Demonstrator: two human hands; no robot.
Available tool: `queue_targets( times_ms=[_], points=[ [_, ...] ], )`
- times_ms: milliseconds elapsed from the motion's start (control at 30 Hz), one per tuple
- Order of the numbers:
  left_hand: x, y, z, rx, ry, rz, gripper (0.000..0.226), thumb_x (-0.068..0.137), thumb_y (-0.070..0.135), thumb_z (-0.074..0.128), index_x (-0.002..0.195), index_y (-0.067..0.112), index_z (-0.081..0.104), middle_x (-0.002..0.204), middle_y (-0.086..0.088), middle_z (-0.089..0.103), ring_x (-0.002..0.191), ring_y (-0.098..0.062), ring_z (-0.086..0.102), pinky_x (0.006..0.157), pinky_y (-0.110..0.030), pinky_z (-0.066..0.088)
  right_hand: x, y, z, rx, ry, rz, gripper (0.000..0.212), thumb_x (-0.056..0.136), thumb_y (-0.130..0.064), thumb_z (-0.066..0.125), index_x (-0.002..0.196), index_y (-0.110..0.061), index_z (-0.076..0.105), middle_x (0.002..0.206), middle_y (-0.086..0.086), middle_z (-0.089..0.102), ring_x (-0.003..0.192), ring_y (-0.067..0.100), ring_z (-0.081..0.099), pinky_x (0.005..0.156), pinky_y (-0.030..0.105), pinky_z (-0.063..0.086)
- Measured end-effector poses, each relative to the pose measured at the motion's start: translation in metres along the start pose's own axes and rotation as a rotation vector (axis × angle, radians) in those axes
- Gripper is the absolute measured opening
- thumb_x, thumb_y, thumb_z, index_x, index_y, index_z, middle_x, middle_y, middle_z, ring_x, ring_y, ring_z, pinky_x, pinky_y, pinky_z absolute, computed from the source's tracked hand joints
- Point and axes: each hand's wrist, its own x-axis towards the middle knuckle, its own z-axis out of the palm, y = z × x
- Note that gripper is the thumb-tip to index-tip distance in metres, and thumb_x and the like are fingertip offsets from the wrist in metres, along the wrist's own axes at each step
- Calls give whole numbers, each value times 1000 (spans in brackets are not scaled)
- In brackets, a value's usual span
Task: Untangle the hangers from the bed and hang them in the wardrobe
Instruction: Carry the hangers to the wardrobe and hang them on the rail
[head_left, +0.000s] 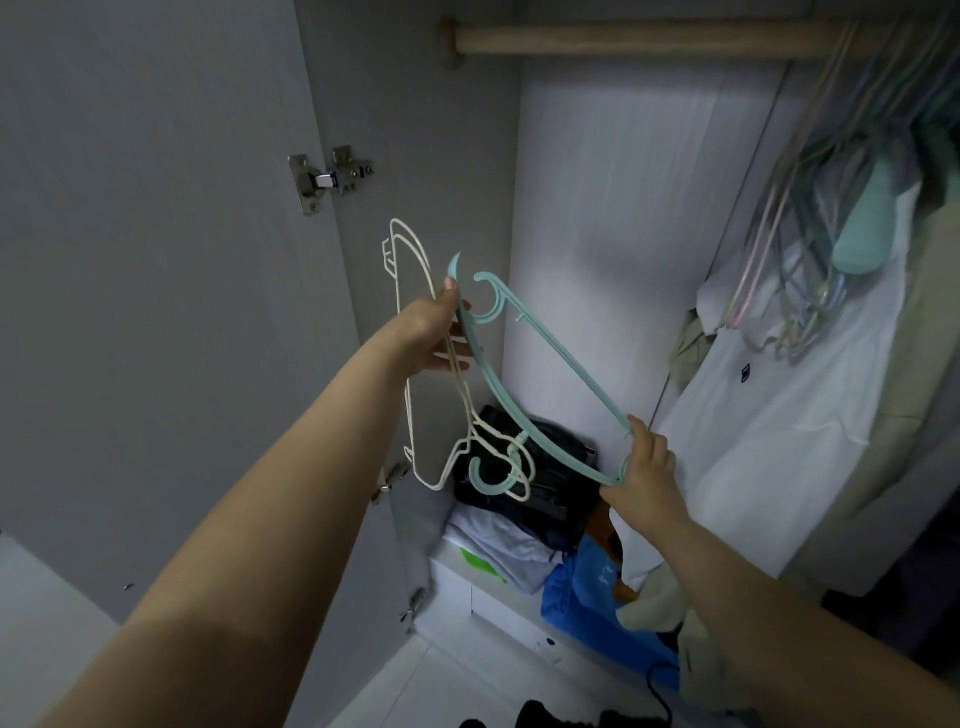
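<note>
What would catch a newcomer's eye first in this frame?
At centre, the left hand grips a thin cream wire hanger and a teal plastic hanger, whose far end the right hand pinches; the two hooks are caught together low between the arms. Above runs the pale wooden wardrobe rail, with a bunch of pastel hangers already hung at its right end.

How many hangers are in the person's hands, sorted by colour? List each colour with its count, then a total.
Teal hangers: 1
White hangers: 2, as far as the overlapping outlines show
Total: 3
</note>
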Motion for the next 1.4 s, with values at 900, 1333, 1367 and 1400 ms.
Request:
queue_targets(
  times_ms=[900, 1333, 1367, 1400],
  points=[
    [24, 44, 27, -256, -59, 212, 32, 105, 18, 28, 79, 20, 47, 67, 2, 46, 55, -13, 41, 51, -22, 34, 146, -182, -179, 1348, 229, 510, 53, 71, -66, 67, 97, -22, 55, 94, -7, 52, 82, 14, 56, 52, 21, 47],
    [33, 54, 50, -432, -197, 105, 30, 103, 16, 31, 80, 18, 51, 60, 4, 50, 53, -12, 45, 53, -24, 35, 145, -162, -232, 1593, 225, 732, 50, 69, -60, 73, 93, -21, 55, 84, -6, 42, 81, 9, 47, 54, 16, 48],
    [34, 54, 52, -446, -199, 101, 30, 103, 14, 31, 80, 18, 51, 60, 4, 50, 52, -12, 44, 53, -24, 34, 145, -156, -234, 1624, 258, 749, 53, 65, -59, 77, 95, -20, 56, 90, -6, 46, 85, 10, 48, 52, 16, 49],
    [34, 54, 54, -463, -201, 99, 31, 102, 13, 31, 80, 18, 51, 60, 4, 49, 50, -11, 43, 53, -24, 33, 144, -152, -235, 1661, 291, 758, 57, 62, -57, 80, 98, -20, 59, 98, -6, 51, 88, 11, 50, 47, 15, 48]
  ],
)
